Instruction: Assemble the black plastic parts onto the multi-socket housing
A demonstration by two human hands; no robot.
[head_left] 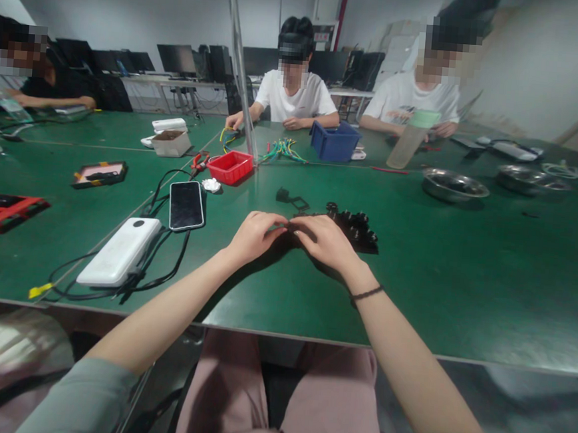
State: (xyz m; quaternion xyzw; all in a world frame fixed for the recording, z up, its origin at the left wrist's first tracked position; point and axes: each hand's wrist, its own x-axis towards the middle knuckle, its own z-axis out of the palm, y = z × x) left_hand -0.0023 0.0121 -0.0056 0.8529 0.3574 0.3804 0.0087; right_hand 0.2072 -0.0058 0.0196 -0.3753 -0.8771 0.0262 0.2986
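My left hand [258,235] and my right hand [323,238] meet fingertip to fingertip just above the green table. Both pinch a small black part [291,226], mostly hidden by the fingers, so its shape cannot be made out. Right behind my right hand lies a cluster of black parts with shiny metal pieces [357,227] on a dark flat base. Beyond my fingertips rests a thin black frame-like piece [297,202] with a small block at one end.
To the left lie a phone [186,206], a white power bank [119,251] and black cables. Farther back stand a red tray [231,167], a blue bin [335,141], green-yellow wires [284,150], metal bowls [454,185] and a bottle [412,141]. Several people sit around the table.
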